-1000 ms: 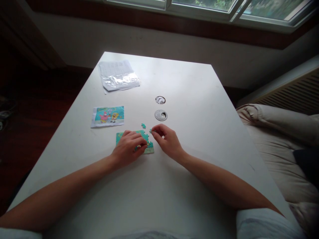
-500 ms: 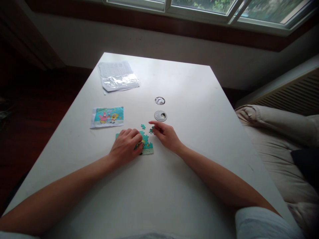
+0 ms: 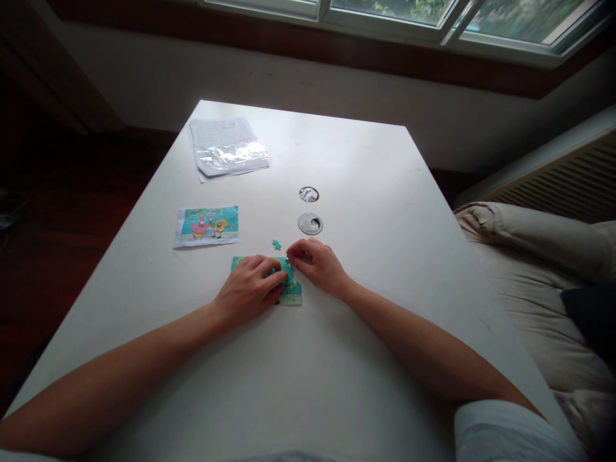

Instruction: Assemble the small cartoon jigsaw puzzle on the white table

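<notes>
A partly assembled jigsaw puzzle (image 3: pixel 291 296) in teal and pale green lies flat on the white table (image 3: pixel 298 372). My left hand (image 3: pixel 253 282) rests over its middle with bent fingers gripping it, hiding much of the picture. At the puzzle's upper right corner, my right hand (image 3: pixel 317 264) pinches a small teal puzzle piece (image 3: pixel 288 258) between thumb and forefinger. Whether that piece touches the puzzle I cannot tell. One loose teal piece (image 3: pixel 276 244) sits just beyond the puzzle's far edge.
A printed cartoon picture sheet (image 3: pixel 209 226) lies to the left, with papers in a clear plastic sleeve (image 3: pixel 228 147) behind it. Two round holes are set in the table, the nearer with a grey grommet (image 3: pixel 304 224). A beige padded seat (image 3: pixel 510 276) stands at right.
My left hand and the puzzle have shifted slightly right and nearer to me. My right hand has brought its piece down and left to the puzzle's corner, its forefinger now curled.
</notes>
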